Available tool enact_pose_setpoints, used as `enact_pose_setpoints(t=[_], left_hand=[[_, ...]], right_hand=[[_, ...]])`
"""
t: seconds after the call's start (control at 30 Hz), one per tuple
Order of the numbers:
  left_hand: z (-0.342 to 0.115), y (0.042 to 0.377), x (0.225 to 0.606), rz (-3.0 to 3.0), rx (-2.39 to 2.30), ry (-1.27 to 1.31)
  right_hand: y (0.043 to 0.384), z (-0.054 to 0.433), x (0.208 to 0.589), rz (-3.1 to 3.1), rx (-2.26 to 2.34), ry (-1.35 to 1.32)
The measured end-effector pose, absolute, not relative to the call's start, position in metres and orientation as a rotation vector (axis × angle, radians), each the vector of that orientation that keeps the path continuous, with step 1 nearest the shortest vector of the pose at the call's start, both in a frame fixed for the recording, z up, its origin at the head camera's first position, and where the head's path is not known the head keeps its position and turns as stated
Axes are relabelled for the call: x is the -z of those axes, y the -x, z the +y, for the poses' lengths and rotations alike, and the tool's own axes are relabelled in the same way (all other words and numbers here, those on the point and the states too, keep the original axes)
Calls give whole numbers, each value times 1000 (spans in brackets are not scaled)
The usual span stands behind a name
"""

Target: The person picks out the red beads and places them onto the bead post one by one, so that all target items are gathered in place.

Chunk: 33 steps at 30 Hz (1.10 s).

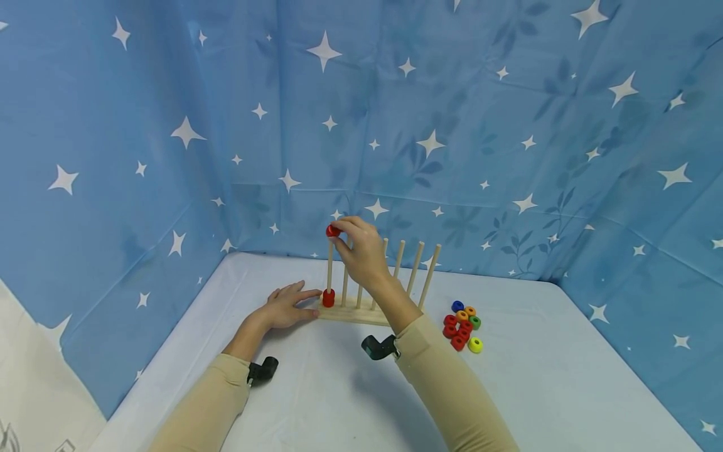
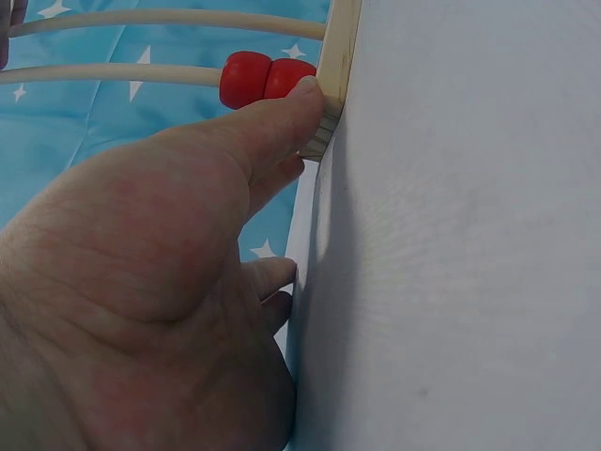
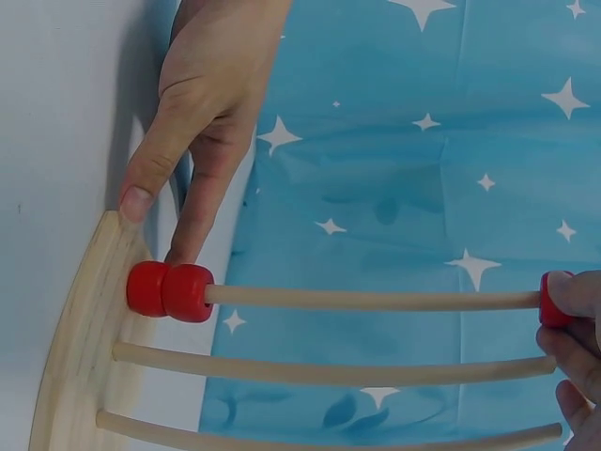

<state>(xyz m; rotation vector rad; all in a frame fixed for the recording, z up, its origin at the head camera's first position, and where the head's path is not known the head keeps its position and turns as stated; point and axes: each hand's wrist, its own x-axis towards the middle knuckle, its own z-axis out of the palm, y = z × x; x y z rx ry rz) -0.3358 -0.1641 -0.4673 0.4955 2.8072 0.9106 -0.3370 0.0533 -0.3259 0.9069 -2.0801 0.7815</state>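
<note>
A wooden rack [image 1: 353, 314] with several upright pegs stands on the table. Two red beads [image 2: 246, 79] are stacked at the base of its leftmost peg [image 3: 376, 299]. At that peg's top, my right hand [image 1: 361, 251] pinches another red bead [image 3: 554, 299] between thumb and fingers; the bead sits at the tip of the peg. My left hand [image 1: 287, 306] lies with fingers spread at the rack's left end, its thumb and index finger touching the end of the base near the stacked beads.
Right of the rack, loose beads lie in a cluster: several red beads [image 1: 464, 334], a blue bead [image 1: 457, 306], orange ones, a green bead [image 1: 475, 322] and a yellow bead [image 1: 476, 345]. A blue star-patterned curtain [image 1: 361, 125] surrounds the white table [image 1: 316, 402].
</note>
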Motion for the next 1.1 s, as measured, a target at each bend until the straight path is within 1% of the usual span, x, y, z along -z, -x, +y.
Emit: enact_pose_setpoints(t=[1.1], left_hand=[[-164, 336, 468, 2806, -906, -517]], right_hand=[[339, 50, 322, -2174, -739, -895]])
